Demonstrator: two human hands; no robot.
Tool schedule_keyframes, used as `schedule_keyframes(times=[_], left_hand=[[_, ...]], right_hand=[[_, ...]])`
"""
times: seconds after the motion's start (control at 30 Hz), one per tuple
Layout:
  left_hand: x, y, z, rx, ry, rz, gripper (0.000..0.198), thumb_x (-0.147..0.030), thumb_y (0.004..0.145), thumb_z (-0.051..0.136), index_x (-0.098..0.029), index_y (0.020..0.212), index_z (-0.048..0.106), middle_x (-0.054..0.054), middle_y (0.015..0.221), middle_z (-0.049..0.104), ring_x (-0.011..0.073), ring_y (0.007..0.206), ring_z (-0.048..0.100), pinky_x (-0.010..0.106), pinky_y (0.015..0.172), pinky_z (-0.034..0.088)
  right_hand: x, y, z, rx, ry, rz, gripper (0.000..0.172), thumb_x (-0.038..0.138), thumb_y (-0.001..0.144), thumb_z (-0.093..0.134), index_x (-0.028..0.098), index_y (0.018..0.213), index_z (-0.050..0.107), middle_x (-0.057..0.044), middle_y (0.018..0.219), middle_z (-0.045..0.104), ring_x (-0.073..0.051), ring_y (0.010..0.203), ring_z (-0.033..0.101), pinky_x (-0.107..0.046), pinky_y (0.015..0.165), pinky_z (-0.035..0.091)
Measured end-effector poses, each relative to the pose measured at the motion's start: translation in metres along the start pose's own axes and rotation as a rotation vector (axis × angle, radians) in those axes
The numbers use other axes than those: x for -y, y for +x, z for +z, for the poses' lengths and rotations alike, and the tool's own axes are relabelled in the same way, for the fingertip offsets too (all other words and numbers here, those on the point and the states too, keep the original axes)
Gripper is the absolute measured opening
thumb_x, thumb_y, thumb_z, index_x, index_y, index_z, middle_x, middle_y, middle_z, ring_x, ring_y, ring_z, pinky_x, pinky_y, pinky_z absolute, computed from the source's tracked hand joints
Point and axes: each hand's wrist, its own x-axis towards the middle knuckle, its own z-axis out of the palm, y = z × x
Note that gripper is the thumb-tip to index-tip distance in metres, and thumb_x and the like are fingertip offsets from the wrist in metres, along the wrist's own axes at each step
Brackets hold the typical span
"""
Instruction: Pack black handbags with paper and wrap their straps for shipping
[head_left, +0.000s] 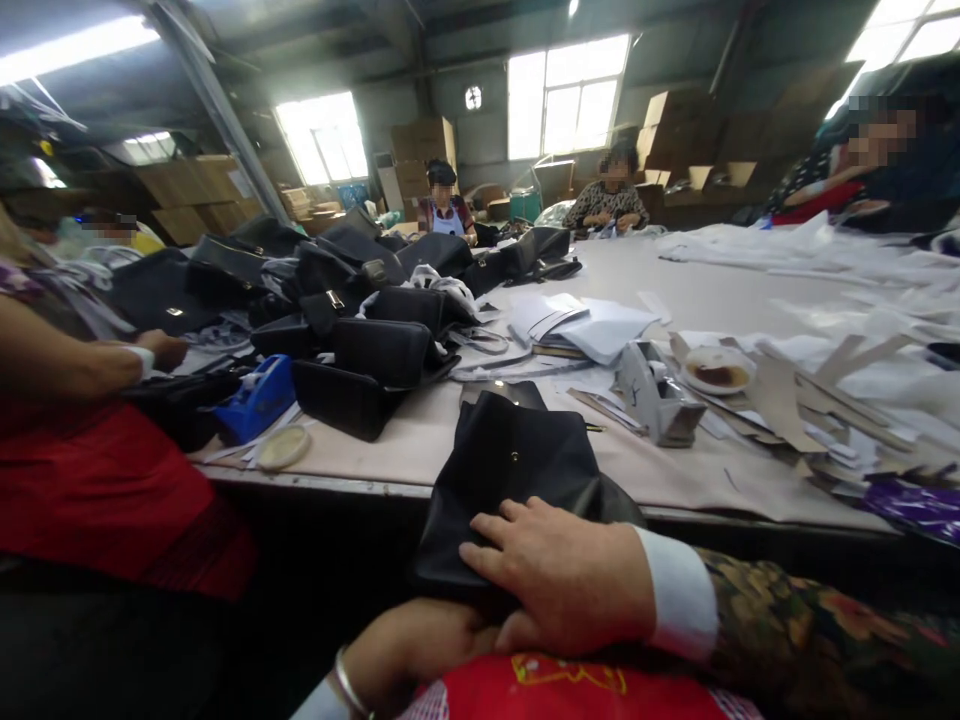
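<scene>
A black leather-look bag point(525, 445) with a small metal stud lies over the table's front edge, its near end close to my body. My right hand point(559, 575) rests on top of it, fingers spread across the dark surface. Beneath, at the bag's near end, is my left hand point(424, 640), with a bangle at the wrist; its fingers are hidden by the bag and my right hand. Just beyond the bag, a flap with metal fittings point(517, 393) shows on the table.
Many black bags point(382, 350) are piled at left. A blue tape dispenser point(259, 398), a grey tape dispenser point(658, 395), a dish of brown stuff point(716, 370) and cardboard strips point(784, 400) lie about. A co-worker's arm point(67, 350) is close on the left; others sit farther off.
</scene>
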Motion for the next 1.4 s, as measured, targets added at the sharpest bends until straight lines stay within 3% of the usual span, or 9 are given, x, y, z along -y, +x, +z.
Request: schedule_keyframes(times=[0.2, 0.33, 0.4, 0.53, 0.63, 0.93, 1.07, 1.17, 1.4], left_hand=[[-0.028, -0.054, -0.103, -0.002, -0.421, 0.070, 0.036, -0.043, 0.085, 0.069, -0.032, 0.119, 0.074, 0.006, 0.103, 0.079, 0.0277, 0.091, 0.075, 0.037, 0.082, 0.060], [0.019, -0.029, -0.127, -0.657, -0.708, -0.105, 0.043, -0.056, 0.087, 0.064, -0.020, 0.103, 0.078, 0.010, 0.078, 0.077, 0.0258, 0.073, 0.073, 0.040, 0.074, 0.060], [0.042, 0.001, -0.119, -0.817, -0.697, -0.254, 0.055, -0.059, 0.080, 0.072, -0.016, 0.114, 0.073, 0.014, 0.105, 0.077, 0.0321, 0.106, 0.070, 0.046, 0.093, 0.057], [0.046, 0.043, -0.083, -0.526, -0.994, -0.372, 0.074, -0.074, 0.086, 0.052, -0.016, 0.129, 0.066, 0.016, 0.131, 0.067, 0.0360, 0.133, 0.055, 0.051, 0.107, 0.050], [0.036, 0.041, -0.067, -0.523, -1.102, -0.287, 0.079, -0.077, 0.089, 0.039, -0.022, 0.143, 0.055, 0.011, 0.137, 0.064, 0.0339, 0.137, 0.052, 0.051, 0.111, 0.048], [0.060, 0.043, -0.050, -0.491, -0.711, -0.504, 0.060, -0.061, 0.076, 0.071, -0.017, 0.116, 0.072, 0.015, 0.111, 0.076, 0.0406, 0.114, 0.067, 0.056, 0.102, 0.053], [0.062, 0.046, -0.078, -0.677, -0.148, -0.620, 0.062, -0.058, 0.078, 0.071, -0.011, 0.118, 0.068, 0.019, 0.113, 0.073, 0.0362, 0.106, 0.071, 0.051, 0.098, 0.056], [0.046, 0.062, -0.116, -0.770, 0.146, -0.412, 0.060, -0.058, 0.082, 0.066, -0.013, 0.122, 0.066, 0.017, 0.119, 0.070, 0.0317, 0.105, 0.070, 0.046, 0.095, 0.058], [-0.014, 0.164, -0.146, -0.471, 0.189, -0.064, 0.060, -0.058, 0.088, 0.058, -0.013, 0.127, 0.064, 0.016, 0.127, 0.068, 0.0309, 0.112, 0.067, 0.045, 0.100, 0.055]], right_hand=[[-0.036, -0.039, -0.038, -0.207, 0.418, -0.013, 0.043, 0.045, 0.093, 0.064, 0.023, 0.129, 0.069, -0.010, 0.126, 0.070, -0.026, 0.112, 0.066, -0.034, 0.098, 0.050], [-0.106, -0.068, -0.011, -0.745, 0.494, 0.638, 0.047, 0.061, 0.088, 0.061, 0.019, 0.101, 0.076, -0.011, 0.099, 0.075, -0.028, 0.093, 0.068, -0.039, 0.087, 0.053], [-0.125, -0.076, 0.024, -0.702, 0.689, 0.808, 0.059, 0.071, 0.081, 0.063, 0.015, 0.098, 0.075, -0.013, 0.092, 0.074, -0.030, 0.090, 0.068, -0.045, 0.087, 0.054], [-0.113, -0.080, 0.082, -0.606, 1.340, 0.580, 0.061, 0.068, 0.090, 0.054, 0.020, 0.127, 0.067, -0.012, 0.129, 0.069, -0.030, 0.122, 0.062, -0.046, 0.108, 0.045], [-0.094, -0.080, 0.082, -0.668, 1.585, 0.460, 0.069, 0.070, 0.089, 0.054, 0.025, 0.140, 0.057, -0.011, 0.141, 0.062, -0.030, 0.130, 0.057, -0.044, 0.110, 0.045], [-0.095, -0.102, 0.018, -0.718, 1.120, 0.322, 0.093, 0.075, 0.082, 0.060, 0.025, 0.157, 0.037, -0.008, 0.158, 0.044, -0.035, 0.151, 0.028, -0.047, 0.122, 0.025], [-0.090, -0.108, 0.048, -0.722, 1.034, 0.367, 0.090, 0.071, 0.090, 0.052, 0.019, 0.160, 0.029, -0.012, 0.160, 0.039, -0.034, 0.150, 0.030, -0.047, 0.124, 0.023], [-0.086, -0.114, 0.066, -0.731, 1.065, 0.327, 0.090, 0.069, 0.088, 0.058, 0.021, 0.160, 0.030, -0.014, 0.158, 0.042, -0.035, 0.142, 0.043, -0.048, 0.119, 0.034], [-0.099, -0.120, 0.086, -0.936, 1.504, 0.767, 0.077, 0.070, 0.087, 0.060, 0.016, 0.142, 0.054, -0.015, 0.120, 0.070, -0.030, 0.108, 0.066, -0.046, 0.096, 0.054]])
